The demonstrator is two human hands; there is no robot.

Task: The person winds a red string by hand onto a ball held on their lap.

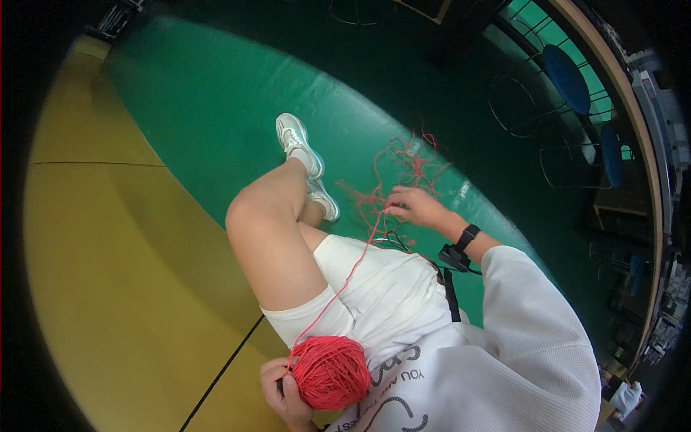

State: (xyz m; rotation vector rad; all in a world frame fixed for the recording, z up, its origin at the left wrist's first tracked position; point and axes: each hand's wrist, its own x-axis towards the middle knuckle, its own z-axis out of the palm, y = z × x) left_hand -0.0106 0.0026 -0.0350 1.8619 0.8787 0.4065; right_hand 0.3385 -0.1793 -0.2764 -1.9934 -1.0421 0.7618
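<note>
Red yarn makes up the work in hand: one wound ball (331,373), one loose tangle (417,164) and one strand (345,283) running between the two hands. The ball sits at the front of the person's white shirt, by the hem of the white shorts (389,281). The left hand (286,394) grips it from its outer side, thumb up near where the strand meets the ball. The right hand (417,207) has its grip closed, fingertips pinching the strand beside the tangle, which lies on the green floor (216,108), close to the edge where bright green gives way to dark.

The step looks like drawing yarn free of the tangle and guiding it to the ball. The next move seems to call for a light pull from the right hand, so that no knot tightens, while the left keeps the ball steady to take up the slack.

Counted: two hands, both occupied; two white shoes (294,137), near the tangle; one black strap (468,236) on the right wrist. How many separate strands make up the tangle, I cannot tell.
</note>
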